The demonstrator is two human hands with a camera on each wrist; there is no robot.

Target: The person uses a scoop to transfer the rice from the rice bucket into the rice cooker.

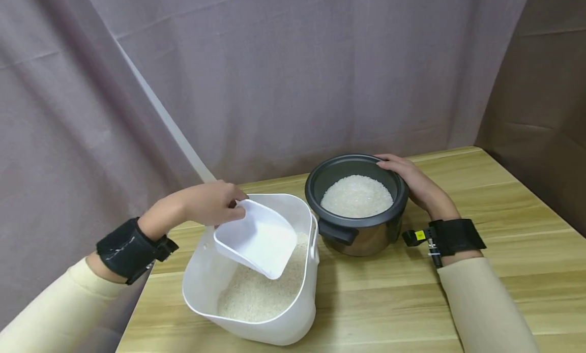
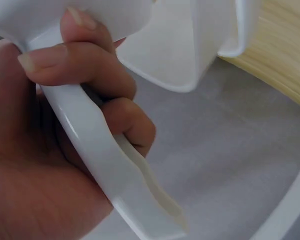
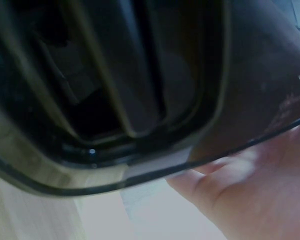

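Wooden table against a grey curtain: a white scoop [image 1: 256,238] hangs tilted over an open white rice bin [image 1: 206,282], beside a dark cooker pot [image 1: 357,231] already heaped with rice [image 1: 357,195].

Left hand [image 1: 210,203] has its fingers [image 2: 85,70] curled round the scoop's handle, mouth angled down into the bin; whether it carries grains cannot be told. Right hand [image 1: 407,177] cups the pot's far rim, fingers wrapped over the edge. The pot looks nearly full, so another load could well spill over its rim onto the table [image 1: 458,190], and a tilted scoop crossing the gap between bin and pot may shed grains.
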